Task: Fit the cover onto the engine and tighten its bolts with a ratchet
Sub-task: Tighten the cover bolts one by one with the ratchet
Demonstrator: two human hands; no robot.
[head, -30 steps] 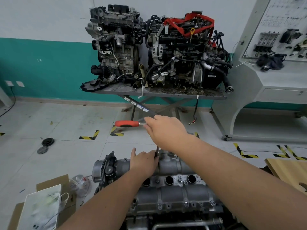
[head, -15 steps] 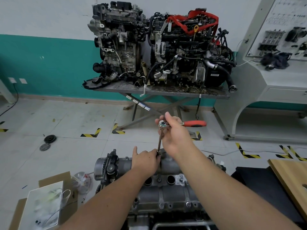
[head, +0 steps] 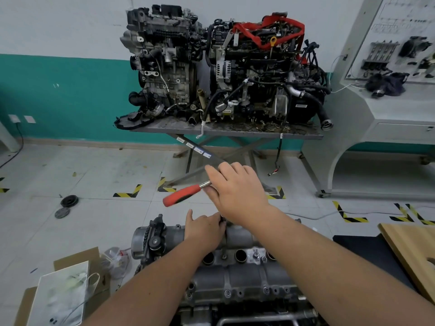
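A grey metal cover with round plug holes lies on the engine directly below me. A ratchet with a red handle stands over the cover's far edge, handle pointing left. My right hand covers the ratchet head, fingers curled round it. The extension bar runs down from the head to a bolt at the far edge, mostly hidden. My left hand rests on the cover and pinches the bar's lower end.
Two engines sit on a scissor-lift table against the far wall. A grey training console stands at right. A wooden board lies at right, cardboard boxes and a white bag at lower left. Two round discs lie on the floor.
The ratchet handle swung from pointing left to pointing right and back to the left. My left hand stayed at the base of the extension bar.
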